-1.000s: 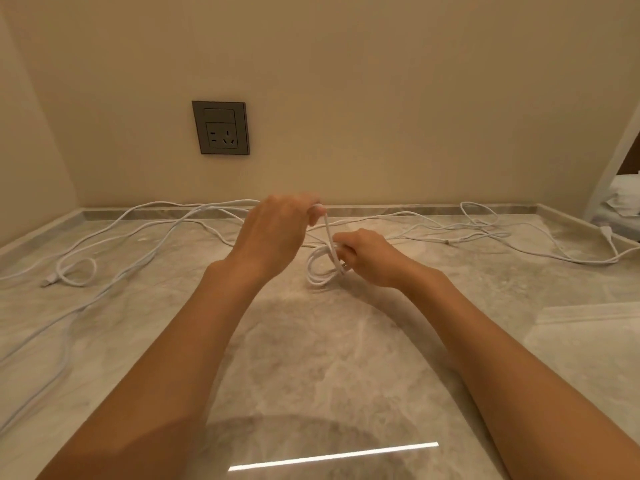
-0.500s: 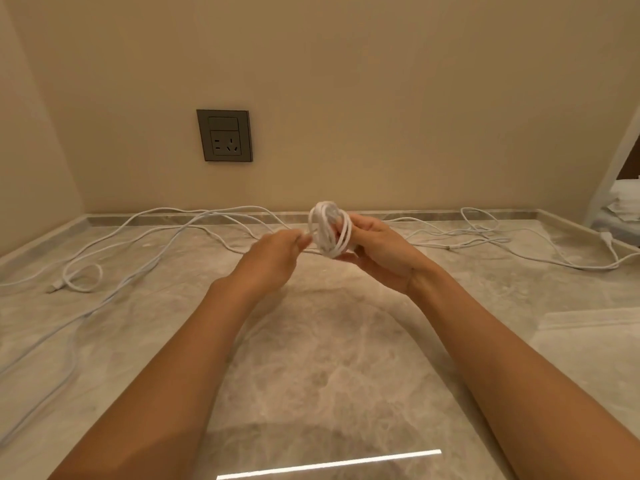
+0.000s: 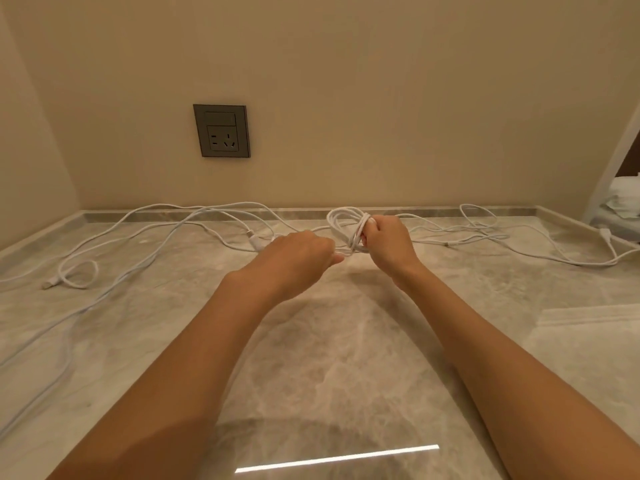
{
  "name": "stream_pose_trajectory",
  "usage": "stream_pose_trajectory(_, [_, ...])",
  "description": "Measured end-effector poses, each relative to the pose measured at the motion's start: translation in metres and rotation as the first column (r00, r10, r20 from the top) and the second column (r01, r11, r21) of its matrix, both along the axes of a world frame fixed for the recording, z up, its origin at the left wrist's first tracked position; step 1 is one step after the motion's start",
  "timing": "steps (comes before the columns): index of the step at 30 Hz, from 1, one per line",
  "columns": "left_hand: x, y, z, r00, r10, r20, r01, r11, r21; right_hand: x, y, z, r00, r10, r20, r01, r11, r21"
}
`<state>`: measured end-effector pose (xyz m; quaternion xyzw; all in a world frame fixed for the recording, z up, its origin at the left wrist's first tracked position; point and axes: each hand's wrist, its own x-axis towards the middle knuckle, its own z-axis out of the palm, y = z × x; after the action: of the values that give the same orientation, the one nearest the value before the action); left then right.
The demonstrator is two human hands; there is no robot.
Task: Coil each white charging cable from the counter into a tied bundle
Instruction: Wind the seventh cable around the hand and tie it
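The right hand (image 3: pixel 388 242) is clamped on a coiled cable (image 3: pixel 343 220). Its fingers curl round one side of the white loops, where a few turns of the cable cross the bundle, and hold it upright just above the counter (image 3: pixel 329 358), near the middle of the back edge. The left hand (image 3: pixel 298 254) sits just beside it at the same height. Its fingers are curled, with the thumb tip pointing at the coil, and they pinch a short strand that runs out of the bundle's lower side. Most of that grip is hidden behind the back of the hand.

Loose cables (image 3: pixel 145 223) lie in long curves over the left half of the counter, running from the back edge toward the left edge. One of them ends in a small loop (image 3: pixel 78 273) near the left edge, and a white connector (image 3: pixel 254 240) lies just left of the left hand. More tangled cables (image 3: pixel 485 233) are spread along the back right part, trailing to a plug (image 3: pixel 606 233) at the right edge.

On the wall above the back edge, left of centre, is a dark socket plate (image 3: pixel 222 130). A bright strip of reflected light (image 3: pixel 336 459) lies across the near edge between the forearms. White bedding (image 3: pixel 623 199) shows past the right back corner.
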<state>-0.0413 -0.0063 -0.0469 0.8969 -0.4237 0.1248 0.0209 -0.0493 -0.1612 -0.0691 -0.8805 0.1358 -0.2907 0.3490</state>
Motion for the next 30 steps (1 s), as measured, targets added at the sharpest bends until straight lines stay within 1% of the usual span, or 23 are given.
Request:
stream_pose_trajectory(2, [-0.002,0.0,0.004,0.996,-0.032,0.087,0.032,0.999,0.0,0.002,0.001,-0.004,0.997,-0.006,-0.078,-0.01,0.98,-0.199])
stream_pose_trajectory(3, [-0.003,0.0,0.006,0.99,-0.053,0.131,0.055,0.998,-0.014,0.001,0.002,-0.006,0.993,-0.002,-0.118,-0.029,0.964,-0.263])
stream_pose_trajectory(4, [-0.003,0.0,0.009,0.982,-0.073,0.172,0.081,0.996,-0.043,0.001,0.002,-0.006,0.987,0.013,-0.16,-0.063,0.95,-0.307])
stream_pose_trajectory(6, [-0.004,0.003,0.011,0.97,-0.089,0.227,0.123,0.982,-0.14,-0.001,0.004,-0.009,0.972,0.105,-0.211,-0.168,0.936,-0.309])
stream_pose_trajectory(8, [-0.002,0.006,0.012,0.966,-0.082,0.244,0.155,0.942,-0.298,-0.003,0.006,-0.008,0.943,0.263,-0.202,-0.309,0.918,-0.248])
stream_pose_trajectory(10, [0.003,0.01,0.012,0.979,-0.038,0.201,0.128,0.882,-0.453,-0.007,0.014,-0.004,0.875,0.443,-0.195,-0.473,0.868,-0.153])
stream_pose_trajectory(13, [0.017,0.017,0.01,0.999,0.034,0.005,-0.023,0.781,-0.624,-0.016,0.026,0.005,0.748,0.642,-0.168,-0.646,0.762,0.033])
stream_pose_trajectory(15, [0.027,0.023,0.007,0.989,0.04,-0.141,-0.127,0.711,-0.691,-0.021,0.029,0.011,0.693,0.71,-0.124,-0.695,0.704,0.15])
stream_pose_trajectory(17, [0.037,0.027,0.001,0.97,0.012,-0.241,-0.192,0.645,-0.74,-0.024,0.03,0.014,0.661,0.747,-0.071,-0.711,0.653,0.262])
stream_pose_trajectory(18, [0.039,0.027,-0.003,0.961,-0.001,-0.276,-0.214,0.631,-0.746,-0.025,0.03,0.014,0.66,0.75,-0.041,-0.705,0.637,0.312])
stream_pose_trajectory(20, [0.041,0.025,-0.009,0.951,-0.004,-0.31,-0.236,0.638,-0.733,-0.025,0.032,0.013,0.697,0.716,0.036,-0.666,0.628,0.404])
stream_pose_trajectory(23, [0.036,0.016,-0.013,0.941,0.042,-0.336,-0.268,0.7,-0.662,-0.021,0.032,0.013,0.782,0.61,0.128,-0.569,0.615,0.546])
stream_pose_trajectory(25, [0.031,0.01,-0.014,0.956,0.068,-0.285,-0.23,0.777,-0.586,-0.017,0.029,0.013,0.834,0.529,0.158,-0.5,0.603,0.622])
stream_pose_trajectory(27, [0.028,0.006,-0.019,0.981,0.065,-0.185,-0.153,0.841,-0.52,-0.015,0.028,0.012,0.876,0.455,0.157,-0.431,0.597,0.677])
stream_pose_trajectory(30, [0.027,0.002,-0.028,0.999,0.04,-0.032,-0.05,0.883,-0.467,-0.011,0.028,0.01,0.93,0.359,0.083,-0.31,0.639,0.704])
